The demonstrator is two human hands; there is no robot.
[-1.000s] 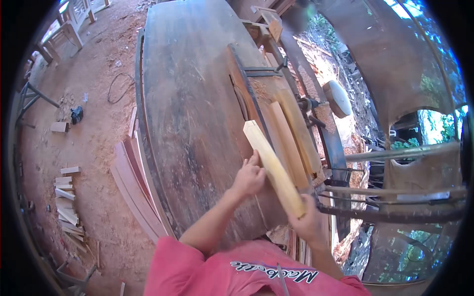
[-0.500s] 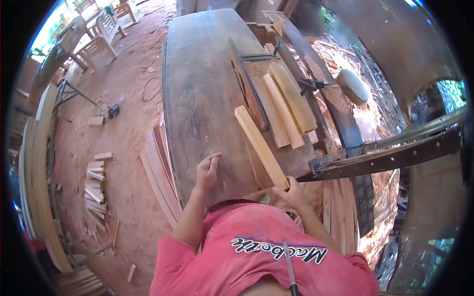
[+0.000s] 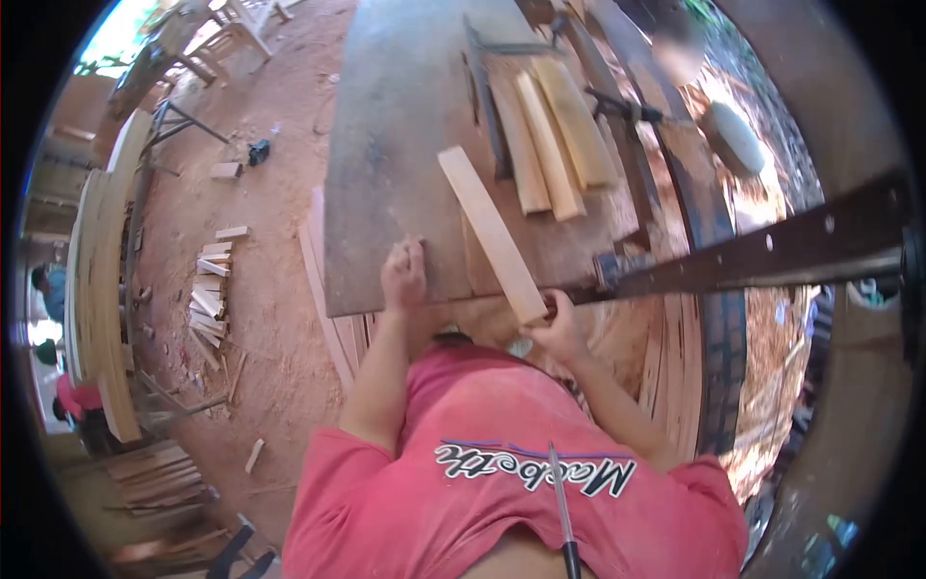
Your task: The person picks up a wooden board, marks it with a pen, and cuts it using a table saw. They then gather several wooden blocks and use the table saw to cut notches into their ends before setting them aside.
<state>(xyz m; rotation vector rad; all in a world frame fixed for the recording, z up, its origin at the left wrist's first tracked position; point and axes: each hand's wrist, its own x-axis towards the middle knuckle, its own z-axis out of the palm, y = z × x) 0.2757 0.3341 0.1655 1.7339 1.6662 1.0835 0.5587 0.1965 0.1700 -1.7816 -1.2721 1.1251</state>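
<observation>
My right hand (image 3: pixel 557 330) is closed around the near end of a pale wooden strip (image 3: pixel 490 232). The strip slants away from me to the left, its far part over the brown wooden table (image 3: pixel 386 164). At the table's near edge, my left hand (image 3: pixel 404 275) has its fingers curled together, apart from the strip. Whatever those fingers hold, if anything, is hidden. Beyond the strip, several cut wooden pieces (image 3: pixel 550 145) lie side by side, with a dark metal bar (image 3: pixel 487 101) along their left.
A long dark beam with holes (image 3: pixel 762 241) juts in from the right. Stacked planks (image 3: pixel 116 289) stand at the left. Short wood offcuts (image 3: pixel 209 299) lie on the dirt floor. Other people (image 3: pixel 77 396) appear at the far left, and a blurred head (image 3: pixel 677 53) at upper right.
The view has shifted, so the table and cut pieces sit higher in the picture. My right hand still grips the strip's near end. My left hand stays by the near table edge.
</observation>
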